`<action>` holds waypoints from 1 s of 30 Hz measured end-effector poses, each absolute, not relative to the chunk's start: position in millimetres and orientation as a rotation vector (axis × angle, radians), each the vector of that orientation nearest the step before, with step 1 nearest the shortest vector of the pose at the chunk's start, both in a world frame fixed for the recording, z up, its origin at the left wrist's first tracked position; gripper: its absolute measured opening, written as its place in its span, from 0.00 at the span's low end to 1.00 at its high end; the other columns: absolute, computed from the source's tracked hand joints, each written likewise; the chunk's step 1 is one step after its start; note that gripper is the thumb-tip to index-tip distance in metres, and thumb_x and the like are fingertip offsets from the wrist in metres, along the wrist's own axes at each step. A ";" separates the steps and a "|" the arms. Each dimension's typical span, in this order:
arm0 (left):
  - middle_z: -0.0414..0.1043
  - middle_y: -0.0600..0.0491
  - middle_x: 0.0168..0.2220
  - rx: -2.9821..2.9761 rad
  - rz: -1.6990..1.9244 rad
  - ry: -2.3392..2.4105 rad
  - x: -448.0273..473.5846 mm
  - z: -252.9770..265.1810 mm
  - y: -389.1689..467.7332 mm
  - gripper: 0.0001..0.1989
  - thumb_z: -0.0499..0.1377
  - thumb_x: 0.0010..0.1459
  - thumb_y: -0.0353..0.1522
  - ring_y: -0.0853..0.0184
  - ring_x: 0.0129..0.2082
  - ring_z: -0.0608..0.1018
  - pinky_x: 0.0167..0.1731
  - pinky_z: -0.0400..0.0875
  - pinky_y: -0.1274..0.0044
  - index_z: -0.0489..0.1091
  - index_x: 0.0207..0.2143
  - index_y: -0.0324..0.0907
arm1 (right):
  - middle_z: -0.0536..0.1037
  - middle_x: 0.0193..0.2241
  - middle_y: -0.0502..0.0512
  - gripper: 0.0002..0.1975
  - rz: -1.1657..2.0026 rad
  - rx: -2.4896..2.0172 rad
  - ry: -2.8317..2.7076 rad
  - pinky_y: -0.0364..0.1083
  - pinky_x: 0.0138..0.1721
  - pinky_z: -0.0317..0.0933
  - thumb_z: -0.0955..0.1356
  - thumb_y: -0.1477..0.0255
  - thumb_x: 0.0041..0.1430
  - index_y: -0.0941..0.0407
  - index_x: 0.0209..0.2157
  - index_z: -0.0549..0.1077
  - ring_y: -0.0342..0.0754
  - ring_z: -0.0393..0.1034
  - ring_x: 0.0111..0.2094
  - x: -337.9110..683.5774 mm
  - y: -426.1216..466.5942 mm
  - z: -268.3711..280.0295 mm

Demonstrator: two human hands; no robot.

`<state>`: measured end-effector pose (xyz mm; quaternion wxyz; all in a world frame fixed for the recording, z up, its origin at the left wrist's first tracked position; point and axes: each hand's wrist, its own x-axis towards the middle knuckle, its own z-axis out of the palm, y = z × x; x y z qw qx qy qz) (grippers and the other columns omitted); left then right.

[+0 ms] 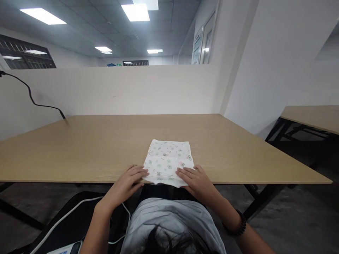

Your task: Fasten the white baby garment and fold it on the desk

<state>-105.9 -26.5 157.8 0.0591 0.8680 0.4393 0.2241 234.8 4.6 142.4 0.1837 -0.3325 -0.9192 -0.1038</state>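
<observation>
A white cloth printed with small green, pink and dark figures lies folded into a rough rectangle on the wooden table. Its near edge hangs slightly over the table's front edge, and creases cross its middle. My left hand rests at the cloth's lower left side, fingers stretched out with the tips touching its border. On the lower right part of the cloth, my right hand lies flat with fingers extended. The thumbs are close to the table's front edge. Neither hand grips the cloth.
A low white partition stands behind the table. A black cable comes down to the table's back left. Another table is at the right. Below, a white cord runs by a device at the lower left.
</observation>
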 end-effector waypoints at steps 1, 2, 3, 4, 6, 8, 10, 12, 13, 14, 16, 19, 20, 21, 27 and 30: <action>0.74 0.49 0.55 2.615 0.715 1.307 -105.4 158.7 -26.8 0.14 0.55 0.66 0.32 0.60 0.60 0.70 0.66 0.54 0.59 0.73 0.52 0.47 | 0.75 0.56 0.62 0.23 -0.274 -0.907 -2.590 0.56 0.53 0.57 0.65 0.79 0.62 0.56 0.58 0.70 0.56 0.70 0.55 237.5 4.5 142.2; 0.77 0.49 0.51 2.599 0.740 1.280 -104.4 160.6 -27.9 0.11 0.55 0.66 0.32 0.60 0.59 0.71 0.66 0.55 0.59 0.74 0.48 0.47 | 0.76 0.55 0.61 0.24 -0.245 -0.878 -2.586 0.55 0.52 0.57 0.64 0.81 0.60 0.55 0.57 0.71 0.54 0.71 0.53 240.2 4.2 142.6; 0.78 0.49 0.48 2.580 0.754 1.251 -103.1 163.3 -29.7 0.10 0.55 0.66 0.32 0.60 0.58 0.72 0.66 0.55 0.60 0.75 0.44 0.46 | 0.78 0.52 0.61 0.24 -0.203 -0.852 -2.576 0.53 0.50 0.58 0.63 0.83 0.59 0.55 0.56 0.72 0.52 0.72 0.51 243.0 3.5 143.5; 0.78 0.50 0.46 2.557 0.763 1.224 -101.8 166.6 -31.9 0.10 0.54 0.66 0.32 0.61 0.57 0.73 0.66 0.54 0.60 0.75 0.42 0.46 | 0.80 0.49 0.59 0.24 -0.150 -0.834 -2.559 0.52 0.48 0.59 0.62 0.84 0.59 0.55 0.54 0.74 0.51 0.74 0.49 245.6 2.7 145.1; 0.79 0.51 0.45 2.495 0.775 1.168 -99.6 173.6 -35.7 0.09 0.54 0.67 0.33 0.61 0.56 0.74 0.66 0.54 0.61 0.75 0.40 0.46 | 0.82 0.44 0.58 0.21 -0.035 -0.812 -2.502 0.51 0.46 0.60 0.61 0.83 0.62 0.54 0.50 0.76 0.49 0.76 0.43 250.1 1.2 150.3; 0.78 0.50 0.45 2.402 0.835 1.125 -97.7 180.3 -35.0 0.09 0.54 0.67 0.35 0.61 0.54 0.75 0.64 0.57 0.63 0.74 0.42 0.45 | 0.83 0.41 0.57 0.17 0.078 -0.805 -2.417 0.50 0.45 0.62 0.60 0.79 0.65 0.54 0.48 0.77 0.49 0.77 0.41 252.7 1.5 158.7; 0.78 0.49 0.44 2.274 0.968 1.123 -94.7 187.0 -26.3 0.10 0.54 0.67 0.37 0.61 0.50 0.77 0.58 0.65 0.67 0.73 0.42 0.44 | 0.83 0.42 0.57 0.15 0.196 -0.823 -2.286 0.49 0.45 0.64 0.61 0.74 0.66 0.53 0.46 0.78 0.50 0.77 0.42 252.7 6.1 170.5; 0.77 0.49 0.40 2.126 1.128 1.157 -89.0 194.8 -8.6 0.13 0.56 0.65 0.41 0.63 0.42 0.78 0.46 0.72 0.73 0.73 0.40 0.42 | 0.82 0.42 0.58 0.13 0.320 -0.877 -2.132 0.48 0.45 0.66 0.63 0.68 0.66 0.53 0.43 0.79 0.52 0.76 0.44 250.4 17.1 184.6; 0.76 0.50 0.37 2.058 1.193 1.176 -85.1 199.2 3.0 0.14 0.58 0.63 0.43 0.64 0.38 0.77 0.40 0.72 0.75 0.73 0.38 0.41 | 0.82 0.41 0.58 0.13 0.374 -0.914 -2.061 0.48 0.44 0.67 0.64 0.64 0.65 0.53 0.41 0.79 0.53 0.76 0.43 248.8 25.2 191.8; 0.75 0.52 0.34 1.984 1.250 1.191 -80.7 203.7 15.9 0.15 0.59 0.61 0.44 0.65 0.34 0.76 0.35 0.71 0.77 0.72 0.38 0.41 | 0.83 0.40 0.57 0.14 0.419 -0.952 -2.004 0.47 0.42 0.67 0.66 0.61 0.64 0.54 0.39 0.80 0.54 0.76 0.42 247.0 35.0 198.5; 0.73 0.53 0.32 1.844 1.299 1.201 -71.5 212.2 43.6 0.17 0.62 0.57 0.46 0.67 0.31 0.75 0.30 0.68 0.79 0.71 0.38 0.41 | 0.82 0.35 0.56 0.17 0.489 -1.028 -1.937 0.47 0.38 0.67 0.68 0.57 0.60 0.56 0.36 0.79 0.54 0.76 0.38 243.5 58.6 209.0; 0.72 0.53 0.33 1.716 1.307 1.292 -61.1 216.8 83.2 0.18 0.64 0.54 0.45 0.67 0.31 0.74 0.30 0.67 0.79 0.71 0.38 0.41 | 0.82 0.32 0.55 0.17 0.539 -1.118 -1.896 0.46 0.34 0.65 0.70 0.57 0.55 0.58 0.34 0.79 0.53 0.75 0.35 238.7 98.6 213.6; 0.72 0.53 0.32 1.702 1.306 1.356 -59.2 215.1 94.7 0.17 0.65 0.53 0.44 0.67 0.31 0.74 0.30 0.66 0.79 0.71 0.38 0.41 | 0.82 0.33 0.55 0.15 0.534 -1.148 -1.895 0.46 0.35 0.65 0.71 0.59 0.54 0.58 0.34 0.79 0.53 0.75 0.35 237.2 111.4 212.0; 0.71 0.53 0.32 1.699 1.293 1.422 -58.1 211.8 105.1 0.15 0.65 0.53 0.42 0.66 0.31 0.73 0.30 0.65 0.78 0.71 0.37 0.41 | 0.82 0.33 0.55 0.14 0.531 -1.176 -1.904 0.46 0.36 0.65 0.71 0.61 0.53 0.58 0.34 0.79 0.53 0.74 0.36 235.7 123.4 209.3; 0.71 0.52 0.31 1.731 1.125 1.613 -59.2 179.8 140.6 0.10 0.65 0.52 0.31 0.67 0.30 0.72 0.31 0.64 0.77 0.69 0.37 0.41 | 0.82 0.38 0.58 0.09 0.557 -1.270 -2.046 0.47 0.43 0.65 0.72 0.71 0.51 0.60 0.35 0.80 0.52 0.75 0.41 230.7 168.7 182.1; 0.71 0.51 0.33 1.762 1.134 1.618 -57.8 170.9 145.1 0.10 0.63 0.54 0.29 0.66 0.32 0.73 0.33 0.65 0.77 0.67 0.39 0.41 | 0.82 0.39 0.59 0.08 0.549 -1.284 -2.075 0.47 0.45 0.65 0.71 0.73 0.53 0.60 0.36 0.80 0.52 0.75 0.42 232.1 176.2 171.2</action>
